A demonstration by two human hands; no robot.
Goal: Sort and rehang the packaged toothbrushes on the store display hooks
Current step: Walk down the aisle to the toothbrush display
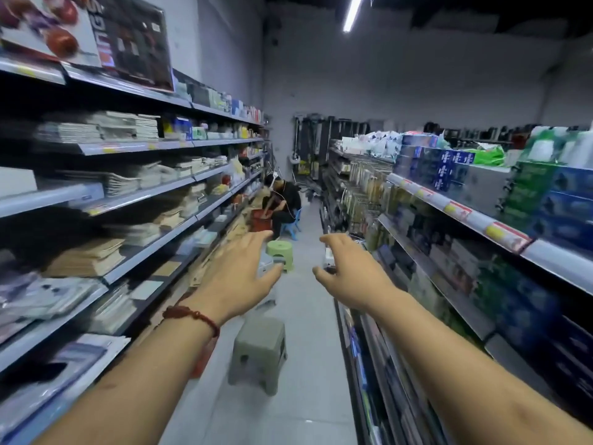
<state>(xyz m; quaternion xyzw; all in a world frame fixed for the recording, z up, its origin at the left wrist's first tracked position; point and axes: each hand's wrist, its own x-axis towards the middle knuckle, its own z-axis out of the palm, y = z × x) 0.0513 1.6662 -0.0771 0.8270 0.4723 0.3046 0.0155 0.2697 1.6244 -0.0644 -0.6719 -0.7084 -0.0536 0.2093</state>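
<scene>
Both my arms reach forward down a store aisle, and the view is motion-blurred. My left hand [239, 277] is open with fingers spread, touches nothing, and has a red cord bracelet on its wrist. My right hand [348, 274] is curved in a C, and a small pale package [328, 255] seen edge-on appears pinched between thumb and fingers. Packaged toothbrushes [364, 191] hang in rows on wire display hooks further along the right-hand shelving, well beyond both hands.
A grey plastic stool [260, 351] stands in the aisle under my arms, with a green stool [280, 250] beyond it. A person [284, 200] sits on a blue stool at the far left shelves. Boxed toothpaste [545, 200] fills the right shelves and stationery [86, 256] the left.
</scene>
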